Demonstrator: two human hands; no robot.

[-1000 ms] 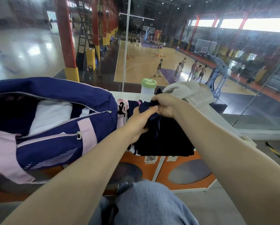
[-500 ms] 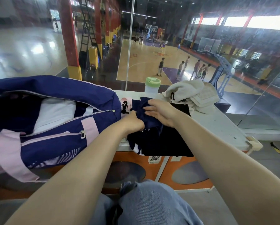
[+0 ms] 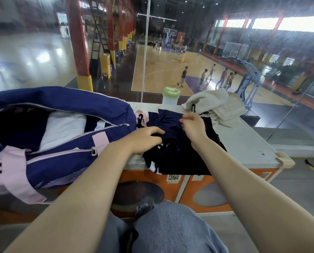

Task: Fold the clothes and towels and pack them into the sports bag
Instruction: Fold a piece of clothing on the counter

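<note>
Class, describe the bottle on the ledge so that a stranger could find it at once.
Start at the big navy sports bag on the left of the ledge. Look right, past the dark garment, to the glass behind. The bottle stands upright there, beside the beige towel: the only hard thing, with a green lid.

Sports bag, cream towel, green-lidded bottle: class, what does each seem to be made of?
Sports bag: woven synthetic, likely nylon; smooth navy cloth, slight sheen.
Cream towel: probably cotton terry; matte, soft, ribbed folds.
Green-lidded bottle: plastic, it seems; translucent frosted body, glossy lid.
</note>
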